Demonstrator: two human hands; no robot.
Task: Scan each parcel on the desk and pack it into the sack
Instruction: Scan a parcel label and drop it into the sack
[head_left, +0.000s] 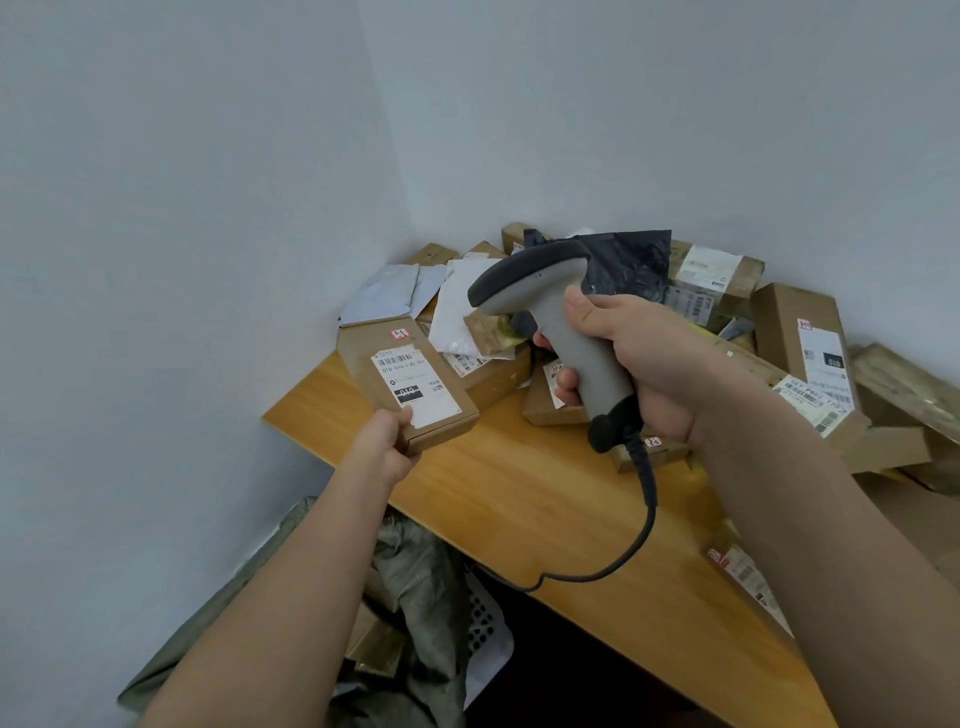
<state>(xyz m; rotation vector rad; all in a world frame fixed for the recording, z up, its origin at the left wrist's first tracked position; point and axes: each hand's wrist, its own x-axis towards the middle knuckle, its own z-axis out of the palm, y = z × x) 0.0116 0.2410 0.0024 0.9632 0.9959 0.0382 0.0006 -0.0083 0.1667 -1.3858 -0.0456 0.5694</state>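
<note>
My left hand (387, 439) grips the near end of a flat brown cardboard parcel (363, 364) with a white barcode label facing up, held above the desk's left corner. My right hand (639, 358) grips the handle of a grey barcode scanner (540, 291), whose dark head points left and down toward that label. The scanner's black cable (641, 525) runs down over the desk edge. A grey-green sack (415, 587) lies open on the floor below the desk's left edge, with parcels inside.
The wooden desk (530, 499) stands in a wall corner. A heap of brown boxes (800, 332), white mailers (457, 306) and a black plastic bag (631, 265) covers its far and right side. One labelled parcel (748, 582) lies near the front right edge.
</note>
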